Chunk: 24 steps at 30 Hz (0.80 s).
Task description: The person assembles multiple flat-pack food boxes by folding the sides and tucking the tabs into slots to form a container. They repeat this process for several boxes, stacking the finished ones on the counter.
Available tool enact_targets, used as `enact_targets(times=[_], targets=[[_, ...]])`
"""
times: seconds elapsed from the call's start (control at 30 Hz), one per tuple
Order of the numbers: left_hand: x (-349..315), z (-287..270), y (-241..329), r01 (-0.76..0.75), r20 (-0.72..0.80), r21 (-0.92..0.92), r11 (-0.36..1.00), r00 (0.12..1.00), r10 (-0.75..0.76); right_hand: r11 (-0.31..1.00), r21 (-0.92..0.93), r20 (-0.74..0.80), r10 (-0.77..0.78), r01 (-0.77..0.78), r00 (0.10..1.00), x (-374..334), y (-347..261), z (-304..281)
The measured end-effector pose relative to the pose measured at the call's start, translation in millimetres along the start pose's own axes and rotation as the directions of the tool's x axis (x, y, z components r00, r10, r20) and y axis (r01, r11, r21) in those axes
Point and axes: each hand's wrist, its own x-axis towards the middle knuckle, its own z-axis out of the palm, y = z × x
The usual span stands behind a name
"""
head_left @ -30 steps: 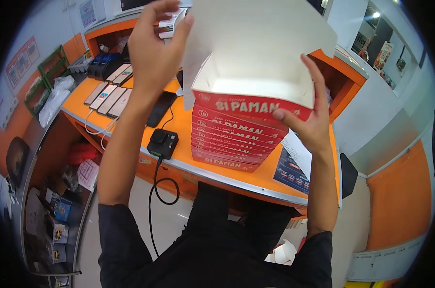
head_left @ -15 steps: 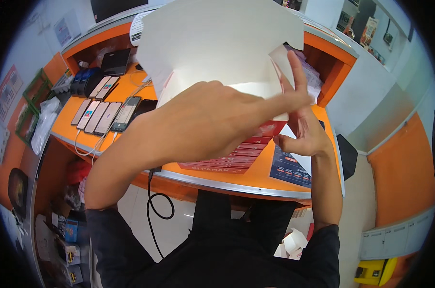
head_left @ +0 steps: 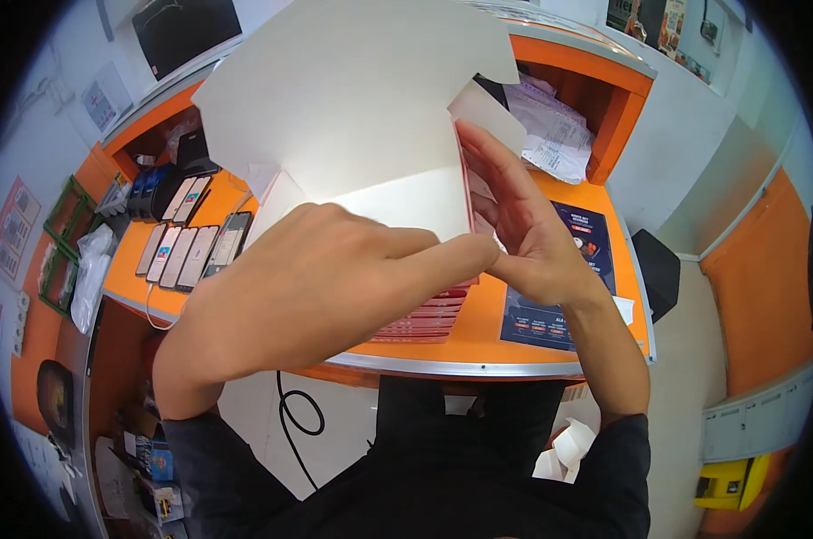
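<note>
A paperboard food box (head_left: 343, 99), white inside and red outside, stands part folded over the desk with its large lid flap raised. My left hand (head_left: 334, 283) reaches across its near side, closed on the front wall, thumb and finger at the near right corner; the other fingertips are hidden. My right hand (head_left: 536, 229) holds the right wall, its fingers along the outside and its thumb by the same corner. A side flap (head_left: 492, 117) sticks out above the right fingertips. Below the box lies a stack of flat red boxes (head_left: 424, 322), partly covered by my left hand.
Several phones (head_left: 186, 256) with cables lie on the orange desk (head_left: 487, 337) at the left. Dark blue printed sheets (head_left: 595, 238) lie at the right. Papers fill the right shelf (head_left: 550, 135). A black cable (head_left: 303, 422) hangs below, and white carton pieces (head_left: 568, 445) lie low at right.
The box has shifted left in view and its right wall stands straighter. My right hand's fingers have moved from a raised flap to the outer wall; my left thumb has come to the corner.
</note>
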Motion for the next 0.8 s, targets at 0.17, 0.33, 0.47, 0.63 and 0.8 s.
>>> enact_targets(times=[0.17,0.33,0.47,0.63,0.8], targets=[[-2.5,-6.4,1.9,0.088,0.063,0.009,0.996,0.994,-0.088,0.907,-0.418,-0.083,0.019,-0.052,0.996,-7.1,-4.0,1.1],[0.6,-1.8,-2.8,0.053,0.093,-0.005,0.999,0.994,-0.052,0.950,0.053,-0.262,0.311,-0.308,0.914,-11.8,-9.1,19.4],[1.7,-2.2,-2.8,0.036,0.190,-0.050,0.998,0.981,-0.026,0.898,0.186,-0.246,0.435,-0.398,0.866,-12.5,-17.4,23.4],[0.3,6.6,-14.3,0.034,0.214,-0.155,0.987,0.977,0.000,0.953,0.094,-0.279,0.302,-0.288,0.912,-15.5,-8.8,24.2],[3.1,11.0,-32.1,0.075,0.246,-0.432,0.899,0.969,0.037,0.953,-0.127,-0.266,0.234,-0.274,0.935,-24.7,-1.9,22.3]])
